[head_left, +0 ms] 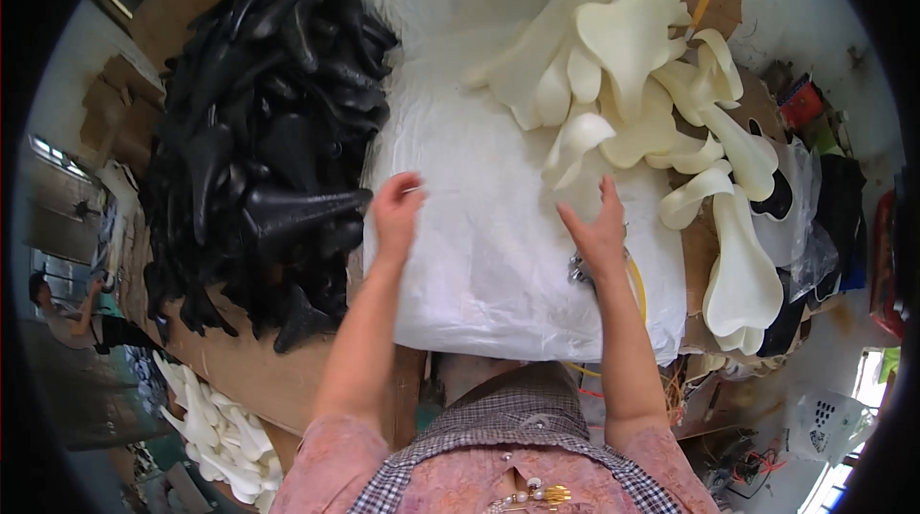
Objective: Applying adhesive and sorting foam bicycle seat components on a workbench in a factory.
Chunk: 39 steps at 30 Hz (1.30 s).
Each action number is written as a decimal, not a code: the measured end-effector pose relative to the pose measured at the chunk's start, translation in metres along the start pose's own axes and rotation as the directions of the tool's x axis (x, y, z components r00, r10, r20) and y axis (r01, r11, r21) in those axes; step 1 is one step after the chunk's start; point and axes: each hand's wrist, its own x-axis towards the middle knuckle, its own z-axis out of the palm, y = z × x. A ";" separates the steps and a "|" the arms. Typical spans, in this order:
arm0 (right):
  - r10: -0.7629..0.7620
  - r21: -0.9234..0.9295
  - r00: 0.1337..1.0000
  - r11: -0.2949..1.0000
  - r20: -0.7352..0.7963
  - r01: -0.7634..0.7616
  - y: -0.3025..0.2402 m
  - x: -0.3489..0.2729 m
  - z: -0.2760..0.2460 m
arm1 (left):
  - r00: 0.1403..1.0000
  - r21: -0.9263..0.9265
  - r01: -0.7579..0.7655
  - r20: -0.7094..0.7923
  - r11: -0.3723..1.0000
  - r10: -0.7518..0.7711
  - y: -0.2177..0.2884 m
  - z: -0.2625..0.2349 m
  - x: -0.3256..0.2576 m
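Note:
Above the white plastic-covered work surface (479, 274), my right hand (600, 227) is open, thumb and fingers spread with nothing between them. Just beyond its fingertips is a slightly blurred, curved cream foam piece (580, 142), beside the pile of cream saddle-shaped pads (623, 45). My left hand (395, 212) hovers at the left of the white surface, fingers bent and smeared by motion; whether they pinch anything is unclear. Nearest to it is the narrow tip of a shiny black saddle-shaped piece (297, 210), at the edge of a heap of black pieces (287, 83).
A small metal tool (578, 268) lies partly behind my right wrist, near a yellow hose (636, 289). More cream pads (743, 274) hang over the right edge. White pieces (220, 428) lie low at the left. Another person (72, 318) is at the far left.

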 end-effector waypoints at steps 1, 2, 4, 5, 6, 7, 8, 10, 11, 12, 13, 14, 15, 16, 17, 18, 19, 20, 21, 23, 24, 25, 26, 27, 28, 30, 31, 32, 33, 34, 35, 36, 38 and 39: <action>-0.056 0.030 0.994 0.998 -0.094 0.059 -0.012 0.026 0.016 | 0.998 0.049 0.049 0.040 0.998 -0.051 0.000 0.041 0.020; 0.008 0.042 0.997 0.999 -0.076 -0.005 -0.021 0.051 0.028 | 0.994 0.098 0.010 0.110 0.995 -0.021 0.001 0.074 0.034; 0.345 0.210 0.928 0.905 0.143 -0.369 -0.037 0.088 0.044 | 0.989 0.103 -0.022 0.149 0.994 0.006 0.003 0.117 0.058; 0.274 0.240 0.954 0.924 0.121 -0.296 -0.039 0.097 0.037 | 0.989 0.111 -0.050 0.144 0.993 0.034 0.005 0.124 0.071; 0.196 0.164 0.967 0.961 0.162 -0.222 -0.038 0.103 0.023 | 0.992 0.177 -0.066 0.121 0.982 0.045 0.005 0.128 0.086; 0.207 0.065 0.954 0.972 0.219 -0.226 -0.038 0.102 0.011 | 0.994 0.224 -0.078 0.098 0.972 0.058 0.002 0.131 0.100; 0.155 -0.066 0.951 0.988 0.267 -0.143 -0.037 0.090 -0.007 | 0.994 0.267 -0.064 0.100 0.961 0.038 -0.001 0.125 0.117; 0.181 -0.301 0.906 0.952 0.383 -0.063 -0.042 0.053 -0.030 | 0.998 0.369 -0.022 0.066 0.929 -0.003 -0.013 0.117 0.154; 0.095 -0.331 0.899 0.942 0.427 0.059 -0.046 0.035 -0.035 | 0.998 0.463 0.023 0.039 0.886 -0.046 -0.022 0.113 0.171; 0.017 -0.373 0.855 0.904 0.519 0.208 -0.050 0.020 -0.034 | 0.998 0.507 0.052 0.010 0.860 -0.066 -0.031 0.111 0.185; -0.060 -0.395 0.787 0.840 0.614 0.372 -0.052 0.011 -0.033 | 0.996 0.546 0.087 -0.018 0.833 -0.092 -0.038 0.112 0.204; -0.150 -0.295 0.798 0.877 0.584 0.380 -0.051 0.003 -0.040 | 0.983 0.658 0.119 0.029 0.743 -0.182 -0.043 0.112 0.224; -0.172 -0.225 0.794 0.905 0.583 0.361 -0.049 -0.004 -0.046 | 0.987 0.650 0.104 0.028 0.752 -0.161 -0.049 0.115 0.239; -0.149 -0.249 0.792 0.901 0.592 0.356 -0.045 -0.012 -0.052 | 0.982 0.720 0.069 0.075 0.691 -0.176 -0.056 0.119 0.247; -0.070 -0.351 0.860 0.894 0.506 0.279 -0.038 -0.018 -0.061 | 0.970 0.790 0.039 0.118 0.612 -0.214 -0.061 0.124 0.256; 0.033 -0.459 0.918 0.873 0.394 0.166 -0.033 -0.026 -0.069 | 0.948 0.794 -0.016 0.205 0.608 -0.242 -0.065 0.129 0.263; 0.038 -0.464 0.917 0.870 0.396 0.164 -0.027 -0.034 -0.075 | 0.941 0.766 -0.047 0.249 0.641 -0.229 -0.069 0.135 0.270; 0.122 -0.480 0.888 0.869 0.444 0.121 -0.020 -0.041 -0.077 | 0.915 0.802 -0.053 0.278 0.596 -0.293 -0.072 0.140 0.280; 0.277 -0.530 0.817 0.847 0.506 0.041 -0.013 -0.046 -0.079 | 0.882 0.826 -0.064 0.310 0.561 -0.355 -0.074 0.140 0.287; 0.156 -0.483 0.842 0.865 0.516 0.136 -0.002 -0.048 -0.079 | 0.864 0.800 -0.136 0.384 0.585 -0.325 -0.072 0.127 0.318; 0.177 -0.494 0.841 0.862 0.511 0.118 0.002 -0.048 -0.080 | 0.841 0.760 -0.213 0.462 0.614 -0.281 -0.071 0.114 0.329; 0.199 -0.501 0.842 0.860 0.502 0.096 0.003 -0.047 -0.077 | 0.839 0.773 -0.198 0.452 0.603 -0.304 -0.071 0.101 0.337; 0.211 -0.511 0.824 0.853 0.525 0.107 0.004 -0.043 -0.075 | 0.874 0.710 -0.230 0.451 0.665 -0.180 -0.071 0.092 0.348; 0.215 -0.508 0.818 0.854 0.534 0.107 0.002 -0.042 -0.074 | 0.914 0.639 -0.275 0.406 0.719 -0.011 -0.074 0.086 0.352; 0.225 -0.507 0.811 0.856 0.540 0.100 0.000 -0.041 -0.071 | 0.904 0.644 -0.257 0.424 0.721 -0.056 -0.079 0.084 0.349; 0.192 -0.530 0.848 0.840 0.494 0.119 -0.002 -0.039 -0.072 | 0.928 0.574 -0.268 0.370 0.774 0.047 -0.092 0.093 0.334; 0.181 -0.528 0.842 0.838 0.509 0.138 -0.001 -0.036 -0.075 | 0.930 0.565 -0.314 0.344 0.763 0.129 -0.099 0.103 0.326; 0.236 -0.538 0.866 0.842 0.442 0.045 0.001 -0.034 -0.080 | 0.947 0.428 0.122 0.220 0.895 -0.234 -0.107 0.116 0.312; 0.305 -0.545 0.872 0.837 0.383 -0.053 0.004 -0.031 -0.085 | 0.804 0.222 0.520 0.199 0.825 -0.560 -0.112 0.125 0.302; 0.466 -0.579 0.837 0.781 0.288 -0.235 0.007 -0.027 -0.098 | 0.790 0.226 0.547 0.179 0.806 -0.587 -0.113 0.133 0.299; 0.440 -0.569 0.829 0.801 0.345 -0.188 0.014 -0.017 -0.114 | 0.816 0.226 0.532 0.121 0.816 -0.565 -0.111 0.141 0.298; 0.503 -0.476 0.765 0.828 0.402 -0.295 0.021 -0.004 -0.128 | 0.829 0.249 0.528 0.057 0.812 -0.557 -0.103 0.147 0.300; 0.536 -0.376 0.708 0.840 0.460 -0.391 0.025 0.009 -0.147 | 0.906 0.290 0.395 0.036 0.872 -0.422 -0.069 0.150 0.314; 0.544 -0.242 0.685 0.836 0.485 -0.493 0.022 0.013 -0.154 | 0.987 0.445 0.076 0.094 0.892 -0.131 -0.042 0.144 0.327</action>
